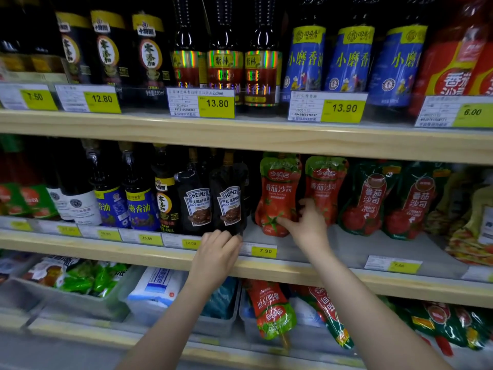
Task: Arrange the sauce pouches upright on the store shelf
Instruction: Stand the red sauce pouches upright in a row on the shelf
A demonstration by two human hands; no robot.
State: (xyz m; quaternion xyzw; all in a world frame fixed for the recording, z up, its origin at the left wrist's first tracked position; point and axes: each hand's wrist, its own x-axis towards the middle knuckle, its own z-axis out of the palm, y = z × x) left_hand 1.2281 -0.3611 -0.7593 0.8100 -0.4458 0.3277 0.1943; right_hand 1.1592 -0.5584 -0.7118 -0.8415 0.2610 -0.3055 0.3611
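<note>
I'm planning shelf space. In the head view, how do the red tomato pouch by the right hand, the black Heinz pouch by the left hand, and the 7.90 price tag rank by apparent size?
1. Red tomato pouch
2. Black Heinz pouch, only slightly smaller, so these two are nearly alike
3. 7.90 price tag, clearly smallest

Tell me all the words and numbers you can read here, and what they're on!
"HEINZ": two black pouches, the left hand at one's base.
"TOMATO KETCHUP": dark green pouch.
"7.90": price tag on the middle shelf.
"12.80", "13.80", "13.90", "6.00": top shelf tags.
Barcode print: too small.
</note>
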